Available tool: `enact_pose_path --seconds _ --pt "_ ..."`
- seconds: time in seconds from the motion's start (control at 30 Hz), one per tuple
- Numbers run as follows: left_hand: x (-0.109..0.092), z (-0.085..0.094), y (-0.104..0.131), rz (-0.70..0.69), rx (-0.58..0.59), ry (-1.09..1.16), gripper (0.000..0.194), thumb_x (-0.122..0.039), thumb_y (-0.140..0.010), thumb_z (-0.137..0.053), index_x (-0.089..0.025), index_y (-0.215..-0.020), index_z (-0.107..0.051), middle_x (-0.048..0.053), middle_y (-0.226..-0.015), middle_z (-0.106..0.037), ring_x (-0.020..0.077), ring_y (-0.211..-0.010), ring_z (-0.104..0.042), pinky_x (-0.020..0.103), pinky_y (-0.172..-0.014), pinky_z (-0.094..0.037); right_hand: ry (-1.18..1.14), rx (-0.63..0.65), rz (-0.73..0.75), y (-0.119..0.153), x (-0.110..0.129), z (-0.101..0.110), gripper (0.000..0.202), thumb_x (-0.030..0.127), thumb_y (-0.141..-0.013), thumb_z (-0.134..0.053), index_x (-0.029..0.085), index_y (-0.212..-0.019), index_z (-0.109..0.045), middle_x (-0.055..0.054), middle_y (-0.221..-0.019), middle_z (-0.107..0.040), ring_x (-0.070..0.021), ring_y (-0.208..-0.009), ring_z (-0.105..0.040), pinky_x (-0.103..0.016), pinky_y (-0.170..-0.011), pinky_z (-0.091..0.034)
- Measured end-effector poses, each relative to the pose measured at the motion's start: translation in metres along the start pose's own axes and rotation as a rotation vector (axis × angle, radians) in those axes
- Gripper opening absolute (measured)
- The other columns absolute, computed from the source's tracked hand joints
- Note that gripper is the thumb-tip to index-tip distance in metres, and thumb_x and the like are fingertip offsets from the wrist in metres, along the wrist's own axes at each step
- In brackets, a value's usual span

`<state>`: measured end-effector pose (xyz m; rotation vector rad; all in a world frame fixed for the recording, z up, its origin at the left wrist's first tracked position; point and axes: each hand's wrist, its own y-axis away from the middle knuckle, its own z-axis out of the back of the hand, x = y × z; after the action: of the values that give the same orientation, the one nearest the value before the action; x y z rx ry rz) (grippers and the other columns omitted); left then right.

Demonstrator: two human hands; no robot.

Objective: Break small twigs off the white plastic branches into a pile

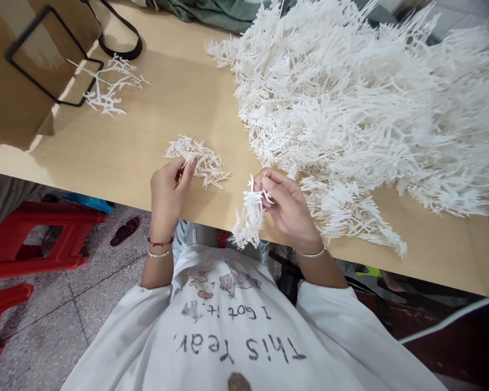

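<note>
my right hand [286,207] pinches white branchy bunch [251,214] at table [179,103] edge. left hand [169,187], can't tell if gripping, by small pile [206,162], maybe finished bits. huge heap [362,108] likely remaining, so early i'd guess.

Tan tabletop [179,98] under a big white branchy heap [350,108], small pile [206,160], one sprig [104,99]

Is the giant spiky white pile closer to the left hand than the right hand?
No, the large white pile lies close by the right hand, while the left hand is at a much smaller pile.
</note>
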<state>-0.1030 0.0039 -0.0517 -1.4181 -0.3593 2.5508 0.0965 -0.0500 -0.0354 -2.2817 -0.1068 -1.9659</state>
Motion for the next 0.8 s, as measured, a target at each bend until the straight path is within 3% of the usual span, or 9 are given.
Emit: enact_pose_path --seconds 0.1,0.2,0.37,0.6,0.73,0.8 --pt "0.014 -0.005 -0.012 -0.003 -0.031 -0.315 0.050 -0.055 -0.083 -0.048 -0.019 -0.053 -0.030 -0.002 -0.048 -0.031 0.0104 -0.047 -0.025 0.030 -0.050 -0.018 0.009 -0.019 0.031 -0.002 -0.001 0.002 0.023 0.039 -0.090 -0.049 0.020 -0.078 -0.054 0.004 -0.059 -0.037 -0.0059 -0.049 -0.030 -0.020 -0.042 -0.022" --pt "0.021 -0.010 -0.016 -0.012 -0.035 -0.408 0.046 -0.055 -0.080 -0.052 -0.020 -0.053 -0.039 0.000 -0.049 -0.043 0.0124 -0.047 -0.032 0.029 -0.051 -0.019 0.049 -0.020 0.051 -0.002 0.000 0.003 0.023 0.040 -0.090 -0.049 0.020 -0.081 -0.054 0.004 -0.061 -0.038 -0.0066 -0.051 -0.032 -0.020 -0.044 -0.024" --pt "0.018 -0.009 -0.012 0.010 -0.049 -0.407 0.040 -0.040 -0.091 -0.038 -0.021 -0.061 -0.057 0.005 -0.054 -0.056 0.0186 -0.056 -0.049 0.030 -0.055 -0.026 0.079 -0.014 0.067 0.000 0.001 0.005 0.023 0.044 -0.088 -0.050 0.021 -0.086 -0.053 0.003 -0.066 -0.040 -0.0070 -0.053 -0.033 -0.020 -0.046 -0.028" --pt "0.018 -0.007 -0.017 0.018 -0.071 -0.409 0.033 -0.048 -0.079 -0.057 -0.022 -0.059 -0.060 0.003 -0.055 -0.056 0.0174 -0.056 -0.047 0.030 -0.054 -0.027 0.187 -0.039 0.181 0.004 0.001 0.006 0.012 0.030 -0.083 -0.057 0.021 -0.089 -0.052 0.002 -0.080 -0.046 -0.0067 -0.058 -0.037 -0.020 -0.049 -0.033" --pt "-0.002 -0.006 -0.010 -0.046 -0.076 -0.250 0.035 -0.052 -0.080 -0.055 -0.021 -0.066 -0.059 0.001 -0.059 -0.056 0.0132 -0.053 -0.044 0.029 -0.054 -0.030 0.218 -0.038 0.203 0.005 0.002 0.004 0.007 0.024 -0.086 -0.054 0.022 -0.090 -0.050 0.004 -0.072 -0.042 -0.0068 -0.055 -0.035 -0.021 -0.047 -0.030" --pt "-0.020 -0.006 -0.002 -0.170 0.057 -0.079 0.032 -0.052 -0.082 -0.052 -0.020 -0.079 -0.060 0.001 -0.065 -0.058 0.0120 -0.056 -0.046 0.028 -0.055 -0.035 0.247 -0.033 0.199 0.006 0.004 0.002 0.008 0.022 -0.087 -0.054 0.022 -0.092 -0.049 0.004 -0.070 -0.041 -0.0069 -0.055 -0.034 -0.021 -0.048 -0.029"
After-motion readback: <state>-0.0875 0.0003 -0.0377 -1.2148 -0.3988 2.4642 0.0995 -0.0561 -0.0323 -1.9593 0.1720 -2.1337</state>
